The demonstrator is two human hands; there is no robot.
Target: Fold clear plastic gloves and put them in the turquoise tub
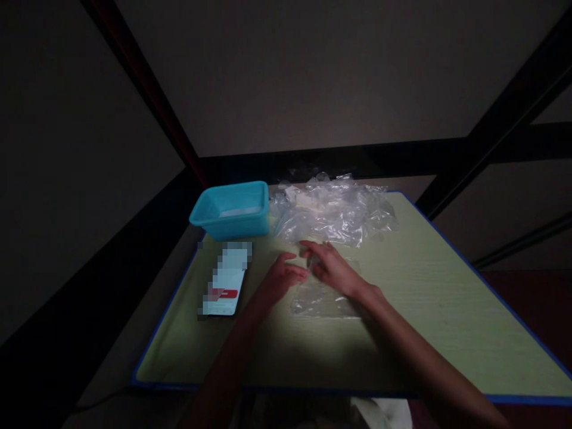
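A clear plastic bag [326, 301] lies flat on the table in front of me. Over its left edge is my left hand [283, 276], fingers apart and nothing visible in them. My right hand [329, 265] is above the bag's upper part, its fingers bent loosely and spread, also without anything I can see in it. The fingertips of both hands point toward each other with a small gap between. Just beyond them spreads a heap of crumpled clear plastic bags [339, 208].
A turquoise plastic basket [236, 226] stands at the table's back left, with something pale inside. Nearer me lies a phone [227, 280], its lit screen partly blurred out. The pale table [447, 310] has a blue edge, and a wall rises behind it.
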